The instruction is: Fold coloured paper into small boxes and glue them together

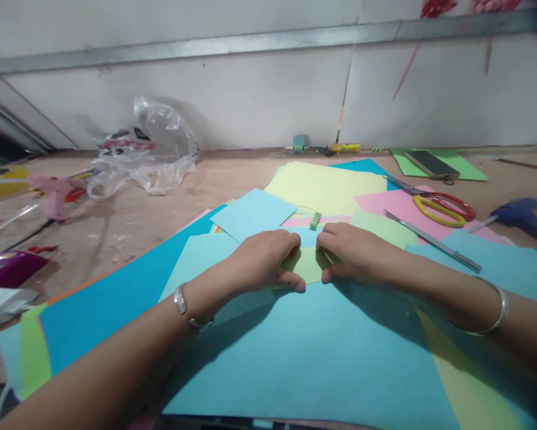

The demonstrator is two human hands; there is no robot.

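Observation:
Between my two hands is a small piece of pale green paper point(310, 266), lying over a large light blue sheet point(313, 352). My left hand point(270, 257) closes on its left side, thumb toward me and fingers curled on the far side. On the right side my right hand point(346, 251) pinches the same paper in the same way. Just beyond the fingers sits a little folded green paper strip point(315, 221). A light blue square point(254, 212) lies past my left hand. The fingertips under the paper are partly hidden.
Scissors point(438, 206) with red and yellow handles and a slim grey blade-like tool point(433, 242) lie on paper at right. A blue glue gun point(525, 218) is far right, a pink glue gun point(55, 194) left. A plastic bag point(149, 149) and phone point(430, 163) stand farther back.

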